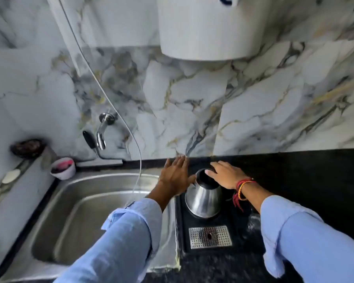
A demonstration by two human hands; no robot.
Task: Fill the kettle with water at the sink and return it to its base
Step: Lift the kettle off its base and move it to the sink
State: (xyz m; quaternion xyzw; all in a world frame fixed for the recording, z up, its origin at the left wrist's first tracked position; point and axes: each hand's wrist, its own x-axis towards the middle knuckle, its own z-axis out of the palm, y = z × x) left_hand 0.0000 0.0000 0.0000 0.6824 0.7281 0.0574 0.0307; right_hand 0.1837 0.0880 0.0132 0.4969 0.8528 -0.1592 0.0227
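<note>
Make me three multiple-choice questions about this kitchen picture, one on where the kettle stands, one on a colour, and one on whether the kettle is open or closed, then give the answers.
1. Where does the kettle stand?
A. in the sink basin
B. on the black tray beside the sink
C. on the ledge by the wall

2. What colour are the person's sleeves?
A. light blue
B. red
C. dark green

3. How is the top of the kettle?
A. shut with a steel lid
B. covered by a cloth
C. open, dark inside

Answers:
1 B, the kettle sits on the black tray to the right of the sink.
2 A, both sleeves are light blue.
3 C, the mouth shows a dark hollow, with the left hand and right hand at its rim.
</note>
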